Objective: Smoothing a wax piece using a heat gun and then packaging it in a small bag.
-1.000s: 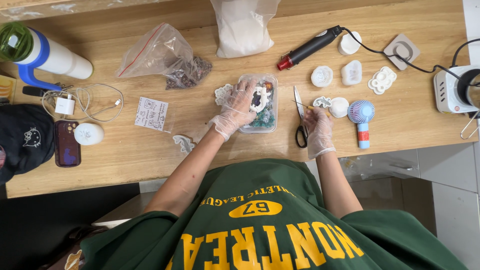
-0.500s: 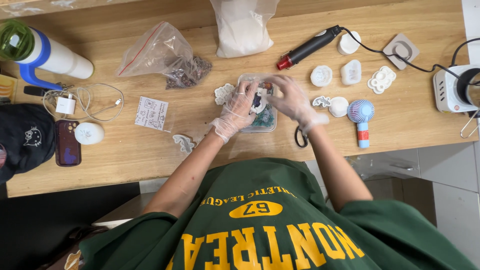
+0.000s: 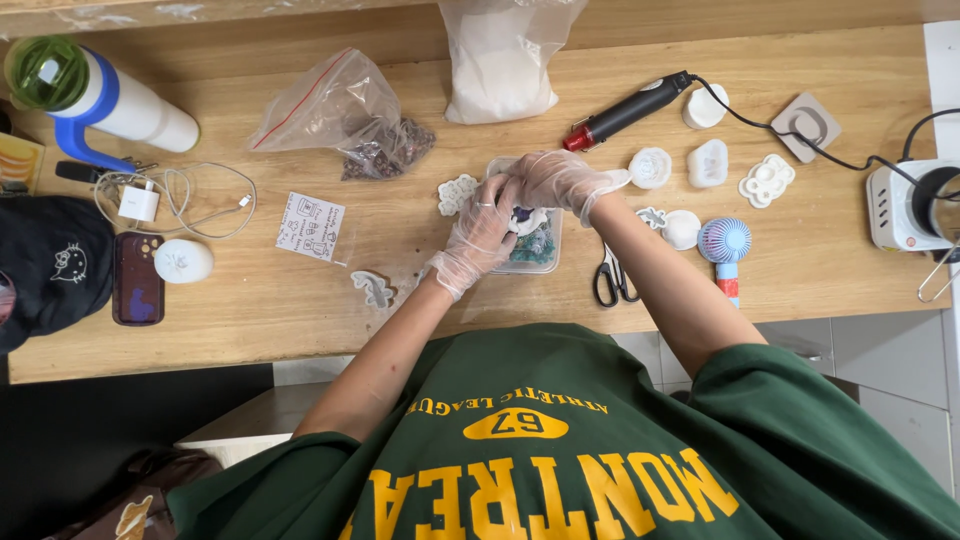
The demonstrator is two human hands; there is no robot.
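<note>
a small white mould piece (image 3: 528, 220) sits over the clear plastic box (image 3: 540, 255) at the middle of the bench (image 3: 300, 300). left hand (image 3: 480, 232) and right hand (image 3: 562, 180), both gloved, meet on it, fingers curled and pinching it. best worked low over the box, grip light, elbows clear of the scissors (image 3: 610, 280) just beside and the heat tool (image 3: 625, 110) beyond.

Bright, even overhead light, no harsh shadows; soft short ones under both forearms on the counter (image 3: 300, 300). Mild glare on the clear plastic bag (image 3: 335, 105). Sharp mid-frame, slight wide-angle bowing at edges, lower-left corner dark.
</note>
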